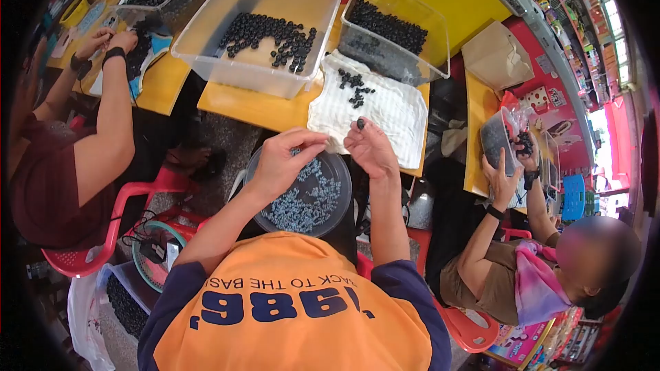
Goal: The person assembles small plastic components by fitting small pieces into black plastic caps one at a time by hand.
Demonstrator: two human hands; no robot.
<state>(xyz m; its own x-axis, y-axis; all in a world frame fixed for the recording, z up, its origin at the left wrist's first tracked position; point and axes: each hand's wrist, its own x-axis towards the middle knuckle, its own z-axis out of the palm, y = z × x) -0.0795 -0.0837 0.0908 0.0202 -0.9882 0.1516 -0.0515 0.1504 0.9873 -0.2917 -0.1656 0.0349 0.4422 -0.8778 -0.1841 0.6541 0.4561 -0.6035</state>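
Note:
My right hand (373, 150) pinches a small round black piece (360, 124) between thumb and fingertip, above the front edge of a white cloth (395, 120). Close beside it, my left hand (283, 160) is closed in a pinch over a round tub (347, 182); what its fingertips hold, if anything, is too small to make out. Many tiny blue-grey pieces (306, 203) lie in the tub, just in front of my body. A loose group of black round pieces (355, 88) is spread on the cloth.
A clear plastic bin (258, 82) holding black pieces stands on the yellow table (240, 106). Behind the cloth is a second bin (395, 65). One person works at the left; another, at the right, holds a dark bowl (493, 139). Red plastic chairs (117, 216) stand nearby.

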